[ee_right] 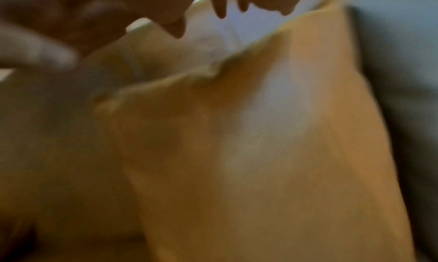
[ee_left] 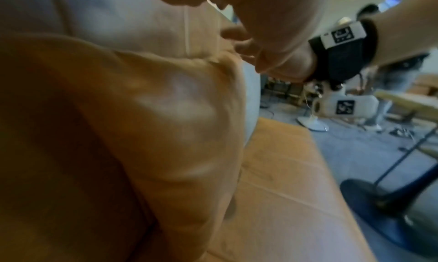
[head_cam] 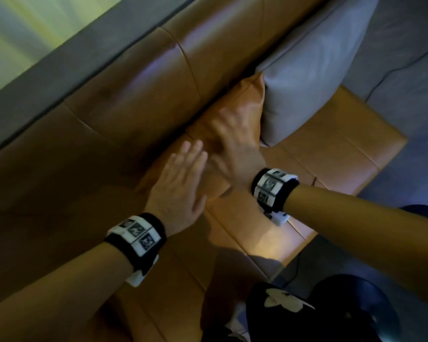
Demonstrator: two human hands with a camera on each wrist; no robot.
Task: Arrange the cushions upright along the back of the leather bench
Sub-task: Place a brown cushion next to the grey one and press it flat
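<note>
While the left hand (head_cam: 178, 186) lies flat with straight fingers on the tan cushion (head_cam: 247, 99), the right hand (head_cam: 232, 139), blurred, spreads over the same cushion just beyond it, which leans against the bench (head_cam: 331, 144) back beside a grey cushion (head_cam: 311, 77).

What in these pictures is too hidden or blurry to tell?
- Head view: the right hand is motion-blurred, so its hold on the tan leather cushion is unclear.
- Head view: both hands cover the tan cushion's lower half.
- Head view: the grey cushion is cut off by the top edge.
- Right wrist view: all blurred; the left hand is a smear.
</note>
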